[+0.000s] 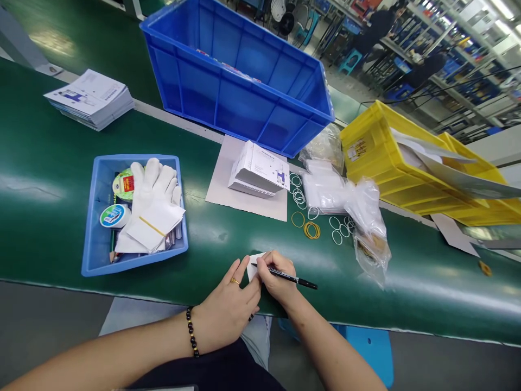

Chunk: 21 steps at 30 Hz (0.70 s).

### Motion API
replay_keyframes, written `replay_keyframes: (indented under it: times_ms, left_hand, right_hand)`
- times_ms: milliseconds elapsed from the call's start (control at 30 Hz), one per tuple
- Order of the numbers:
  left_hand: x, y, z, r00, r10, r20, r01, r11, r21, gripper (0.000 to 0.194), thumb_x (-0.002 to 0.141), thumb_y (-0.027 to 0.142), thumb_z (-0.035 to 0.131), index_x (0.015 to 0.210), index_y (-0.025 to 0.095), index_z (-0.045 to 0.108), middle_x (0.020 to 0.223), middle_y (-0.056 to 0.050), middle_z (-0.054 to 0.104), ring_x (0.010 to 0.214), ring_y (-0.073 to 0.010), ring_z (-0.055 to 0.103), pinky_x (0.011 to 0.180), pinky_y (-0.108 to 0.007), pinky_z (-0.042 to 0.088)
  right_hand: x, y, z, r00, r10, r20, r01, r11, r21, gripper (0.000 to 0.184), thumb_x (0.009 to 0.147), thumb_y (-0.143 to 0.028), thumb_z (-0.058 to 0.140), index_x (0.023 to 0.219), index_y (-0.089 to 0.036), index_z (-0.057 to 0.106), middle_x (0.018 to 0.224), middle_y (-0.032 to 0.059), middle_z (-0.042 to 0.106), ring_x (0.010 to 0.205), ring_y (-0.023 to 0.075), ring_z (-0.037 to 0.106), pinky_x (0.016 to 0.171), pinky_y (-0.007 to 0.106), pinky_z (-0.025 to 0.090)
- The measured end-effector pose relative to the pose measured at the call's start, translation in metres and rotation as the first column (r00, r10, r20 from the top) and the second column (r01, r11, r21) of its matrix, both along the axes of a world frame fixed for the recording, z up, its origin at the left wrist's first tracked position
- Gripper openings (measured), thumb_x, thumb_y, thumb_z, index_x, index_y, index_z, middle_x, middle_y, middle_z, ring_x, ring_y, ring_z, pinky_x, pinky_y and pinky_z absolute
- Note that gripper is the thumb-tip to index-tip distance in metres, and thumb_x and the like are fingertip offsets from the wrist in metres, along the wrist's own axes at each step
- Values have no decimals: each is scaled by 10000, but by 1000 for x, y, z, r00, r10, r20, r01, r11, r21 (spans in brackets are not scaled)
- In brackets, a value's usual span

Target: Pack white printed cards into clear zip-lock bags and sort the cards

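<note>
My right hand (279, 276) is closed around a black marker pen (290, 277), its tip touching a small white slip of paper (251, 270) near the table's front edge. My left hand (232, 307) lies with fingers extended over the slip's left and lower edge, pressing against it. A small black thing (251, 317) shows at the left hand's lower fingers; I cannot make out what it is. Both hands partly cover the slip. Beyond them, a stack of printed booklets (260, 169) rests on a grey cardboard sheet (220, 190).
To the left stands a small blue bin (90, 233) with white gloves (150, 187), tape rolls and paper slips. Rubber bands (312, 230) and clear plastic bags (325, 190) lie right. Behind are a large blue crate (244, 103), yellow crates (374, 157) and another booklet stack (91, 98).
</note>
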State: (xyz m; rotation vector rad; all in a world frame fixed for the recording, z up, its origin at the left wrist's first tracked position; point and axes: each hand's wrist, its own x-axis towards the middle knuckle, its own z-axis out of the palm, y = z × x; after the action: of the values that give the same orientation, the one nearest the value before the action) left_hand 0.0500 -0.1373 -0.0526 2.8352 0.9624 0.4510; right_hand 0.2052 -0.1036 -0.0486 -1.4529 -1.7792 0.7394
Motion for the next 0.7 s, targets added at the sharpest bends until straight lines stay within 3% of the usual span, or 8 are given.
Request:
replay_keyframes:
  times_ms: [700]
  left_hand:
    - [0, -2, -1, 1000, -7, -11, 7, 1000, -2, 402, 901, 347, 397, 1200, 120, 540, 1292, -115, 506, 1280, -393, 327, 1047, -504, 216]
  right_hand:
    - [0, 0, 0, 1000, -29, -6, 29, 999, 27, 289, 810, -215, 496, 548, -220, 373, 450, -60, 466, 413, 81, 440, 454, 204, 382]
